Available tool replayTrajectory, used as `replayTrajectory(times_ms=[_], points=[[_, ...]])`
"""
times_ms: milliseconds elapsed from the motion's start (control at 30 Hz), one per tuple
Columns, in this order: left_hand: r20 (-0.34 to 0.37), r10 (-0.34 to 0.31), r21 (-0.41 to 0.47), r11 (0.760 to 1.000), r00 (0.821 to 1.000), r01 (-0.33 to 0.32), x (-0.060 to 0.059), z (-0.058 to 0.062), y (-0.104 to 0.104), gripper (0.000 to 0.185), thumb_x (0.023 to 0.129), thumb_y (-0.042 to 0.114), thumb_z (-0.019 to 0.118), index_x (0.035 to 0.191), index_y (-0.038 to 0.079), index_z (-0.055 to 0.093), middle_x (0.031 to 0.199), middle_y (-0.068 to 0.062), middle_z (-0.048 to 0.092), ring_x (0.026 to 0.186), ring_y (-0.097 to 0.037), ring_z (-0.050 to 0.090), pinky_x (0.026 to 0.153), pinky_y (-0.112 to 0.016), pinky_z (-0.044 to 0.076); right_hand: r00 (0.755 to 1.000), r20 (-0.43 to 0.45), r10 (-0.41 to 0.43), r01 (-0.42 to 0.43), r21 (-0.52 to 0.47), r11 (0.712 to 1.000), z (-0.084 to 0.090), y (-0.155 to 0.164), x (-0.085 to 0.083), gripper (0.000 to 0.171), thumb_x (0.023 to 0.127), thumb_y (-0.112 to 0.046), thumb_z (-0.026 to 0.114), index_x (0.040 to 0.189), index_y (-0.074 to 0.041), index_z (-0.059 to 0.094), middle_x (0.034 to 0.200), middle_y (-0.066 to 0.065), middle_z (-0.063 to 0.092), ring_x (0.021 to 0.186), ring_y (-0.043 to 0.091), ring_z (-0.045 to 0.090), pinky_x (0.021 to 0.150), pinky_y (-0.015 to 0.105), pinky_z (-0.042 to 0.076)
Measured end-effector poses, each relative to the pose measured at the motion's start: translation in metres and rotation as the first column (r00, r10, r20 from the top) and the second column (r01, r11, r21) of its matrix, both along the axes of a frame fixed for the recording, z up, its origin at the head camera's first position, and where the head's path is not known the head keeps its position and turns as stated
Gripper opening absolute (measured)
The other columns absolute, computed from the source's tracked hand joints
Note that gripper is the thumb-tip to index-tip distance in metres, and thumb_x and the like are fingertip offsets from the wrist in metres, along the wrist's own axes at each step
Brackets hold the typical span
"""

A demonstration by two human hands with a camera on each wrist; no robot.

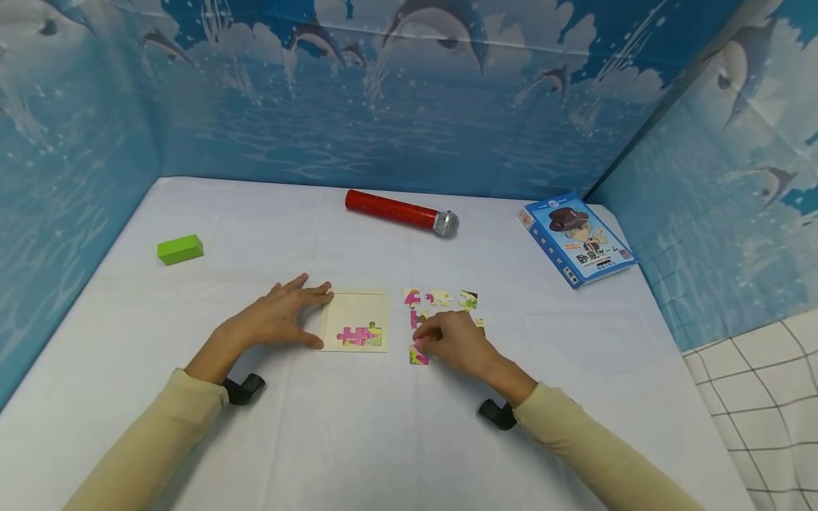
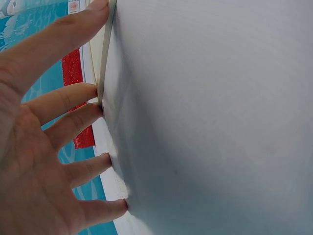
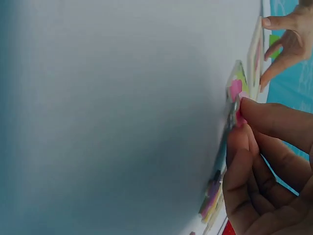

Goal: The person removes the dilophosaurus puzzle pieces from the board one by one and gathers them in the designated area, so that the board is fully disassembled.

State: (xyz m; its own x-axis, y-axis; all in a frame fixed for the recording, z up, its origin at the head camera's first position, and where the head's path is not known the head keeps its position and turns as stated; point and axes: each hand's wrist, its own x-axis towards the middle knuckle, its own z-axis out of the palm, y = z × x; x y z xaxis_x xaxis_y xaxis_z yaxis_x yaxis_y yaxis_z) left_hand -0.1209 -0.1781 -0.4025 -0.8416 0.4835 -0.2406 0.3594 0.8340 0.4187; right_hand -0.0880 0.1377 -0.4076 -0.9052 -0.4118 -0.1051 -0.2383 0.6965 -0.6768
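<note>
My left hand point(image 1: 275, 316) rests at the left side of a square wooden puzzle tray point(image 1: 345, 305), thumb at the near corner and straight, spread fingers at the far one. Joined pink and yellow-green pieces point(image 1: 359, 336) lie in the tray's near right part. To the right of the tray, my right hand point(image 1: 456, 342) pinches a pink puzzle piece point(image 3: 239, 117) between thumb and fingertip, low over the cloth. Several loose pieces lie around that hand, among them a yellow-green and pink one point(image 1: 418, 355) just in front of it and a dark-edged one point(image 1: 469, 299) beyond.
A red microphone point(image 1: 396, 211) with a silver head lies at the back. A green block point(image 1: 180, 249) sits at the left, and a blue game box point(image 1: 578, 240) at the back right. White cloth point(image 1: 358, 433) covers the table; dolphin-print curtains point(image 1: 383, 128) stand behind.
</note>
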Motion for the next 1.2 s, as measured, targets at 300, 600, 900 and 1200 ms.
replayTrajectory(times_ms=[300,600,900,1200], points=[[-0.032,-0.014,-0.024,1.000,0.999,0.013,0.000,0.000,0.000,0.086,0.061,0.047,0.078,0.135,0.021,0.043,0.145,0.004,0.031,0.138,-0.034,0.012,0.103,-0.065,0.012,0.998,-0.059,0.002,-0.001,0.003,1.000,0.001,-0.006,0.002,0.006,0.077,-0.008,0.067,0.076,-0.013,0.070,0.070,-0.009,0.062,0.062,0.005,0.052,0.057,0.019,0.046],[-0.008,-0.011,-0.006,1.000,1.000,0.011,0.000,0.000,0.001,0.084,0.062,0.046,0.078,0.135,0.021,0.044,0.146,0.005,0.031,0.138,-0.033,0.010,0.104,-0.065,0.011,0.994,-0.082,0.077,-0.076,0.012,0.997,0.012,-0.045,-0.006,0.020,0.079,-0.008,0.064,0.098,-0.013,0.070,0.092,-0.003,0.067,0.075,0.005,0.055,0.064,0.020,0.046],[-0.012,-0.020,0.006,1.000,1.000,0.020,0.000,-0.001,-0.001,0.084,0.062,0.048,0.077,0.135,0.022,0.044,0.146,0.005,0.030,0.139,-0.033,0.010,0.104,-0.064,0.011,0.984,-0.037,0.174,-0.171,0.078,0.982,0.005,-0.080,-0.011,0.029,0.080,-0.012,0.067,0.109,-0.013,0.066,0.101,-0.002,0.064,0.079,0.010,0.052,0.068,0.018,0.044],[-0.019,-0.024,0.006,1.000,1.000,0.024,0.001,0.000,-0.002,0.084,0.063,0.049,0.077,0.134,0.021,0.044,0.146,0.004,0.031,0.138,-0.033,0.011,0.103,-0.065,0.012,0.974,-0.082,0.212,-0.202,0.116,0.972,0.005,-0.092,-0.012,0.028,0.079,-0.006,0.064,0.106,-0.012,0.067,0.101,-0.003,0.066,0.086,0.007,0.057,0.078,0.021,0.049]])
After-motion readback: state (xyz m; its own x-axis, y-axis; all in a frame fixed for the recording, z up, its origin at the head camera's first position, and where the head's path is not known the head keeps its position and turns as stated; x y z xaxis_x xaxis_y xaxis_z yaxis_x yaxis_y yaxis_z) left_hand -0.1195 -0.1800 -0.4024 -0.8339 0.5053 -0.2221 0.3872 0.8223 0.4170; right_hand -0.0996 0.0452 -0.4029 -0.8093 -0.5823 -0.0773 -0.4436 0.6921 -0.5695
